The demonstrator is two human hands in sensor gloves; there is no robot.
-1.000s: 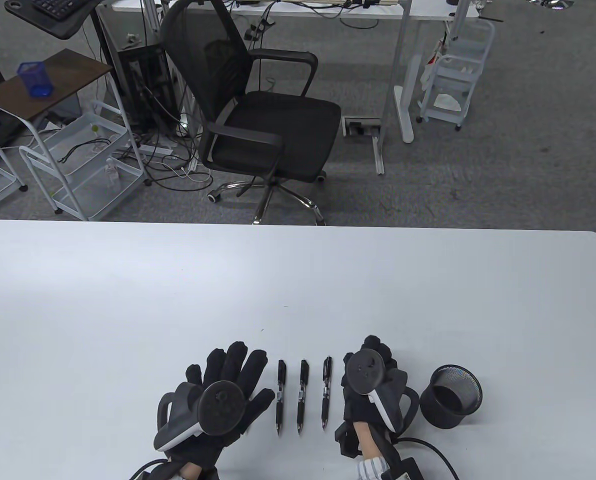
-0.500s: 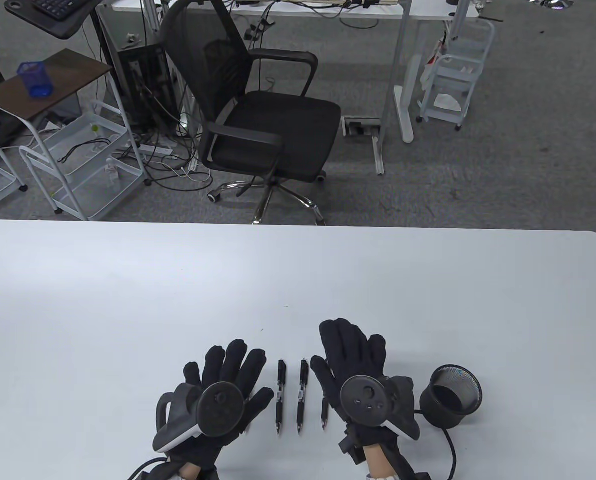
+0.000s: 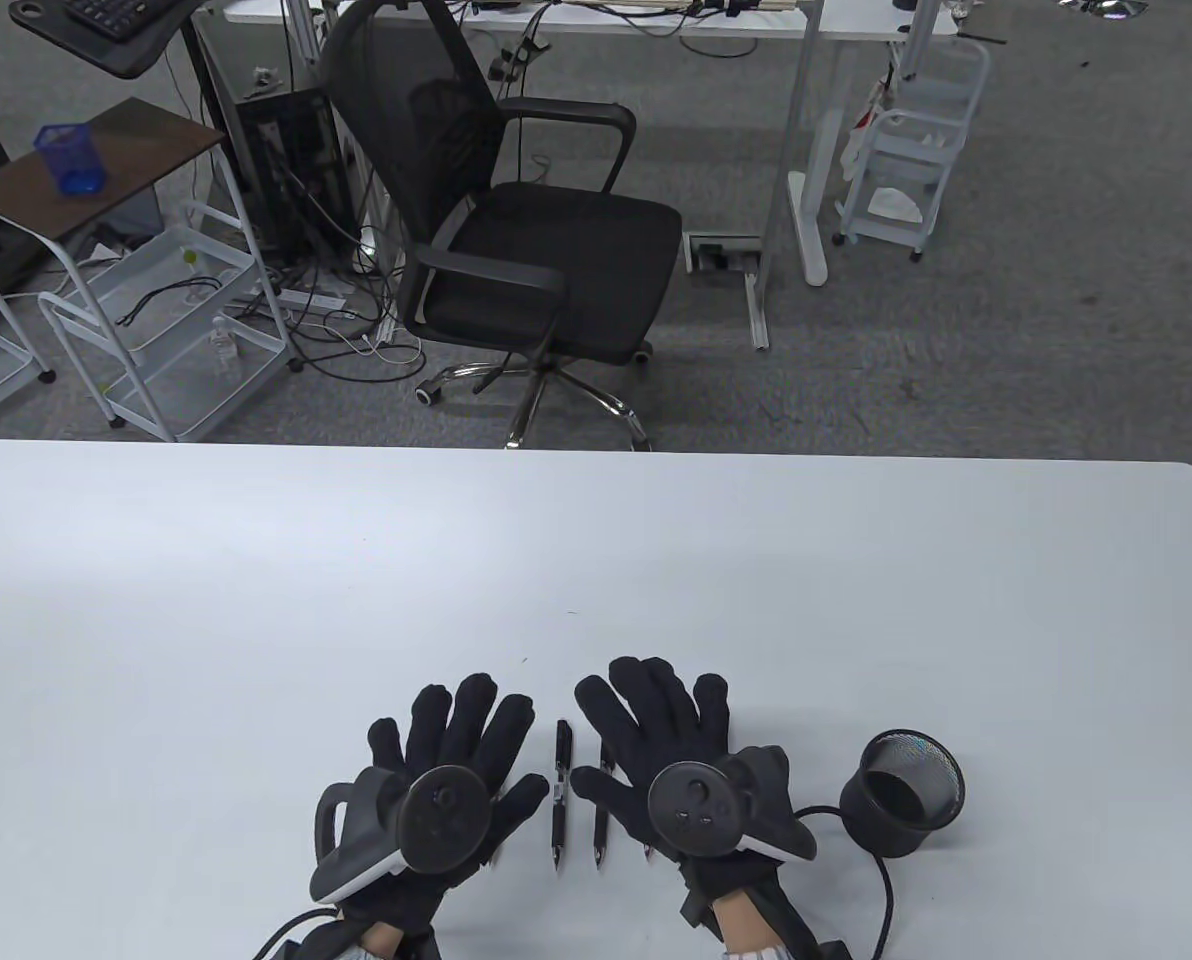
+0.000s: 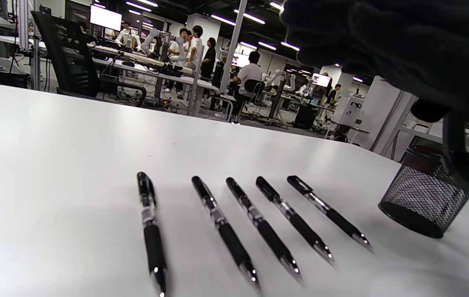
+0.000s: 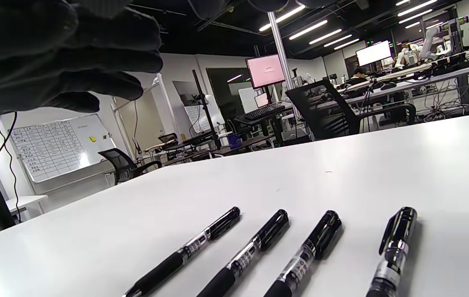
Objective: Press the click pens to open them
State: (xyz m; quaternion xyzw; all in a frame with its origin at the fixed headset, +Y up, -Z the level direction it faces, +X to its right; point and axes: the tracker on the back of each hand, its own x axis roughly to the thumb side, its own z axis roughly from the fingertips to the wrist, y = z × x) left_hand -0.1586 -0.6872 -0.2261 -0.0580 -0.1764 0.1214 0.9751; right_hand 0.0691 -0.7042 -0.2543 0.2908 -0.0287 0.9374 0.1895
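Observation:
Several black click pens lie side by side on the white table (image 3: 256, 600), tips toward me. They show as a row in the left wrist view (image 4: 222, 222) and the right wrist view (image 5: 255, 247). In the table view one pen (image 3: 561, 790) lies uncovered between my hands. My right hand (image 3: 656, 720) is open, fingers spread, above the pens to its right; only their lower ends (image 3: 600, 835) show. My left hand (image 3: 456, 740) is open and spread flat just left of the uncovered pen. Neither hand holds anything.
A black mesh pen cup (image 3: 901, 795) stands upright right of my right hand, also in the left wrist view (image 4: 422, 202). A cable (image 3: 881, 900) runs from my right wrist past the cup. A black office chair (image 3: 516, 240) stands beyond the table's far edge.
My right hand has opened from a curled pose and moved left, now covering two of the three pens that were visible. The left hand and the cup have not moved.

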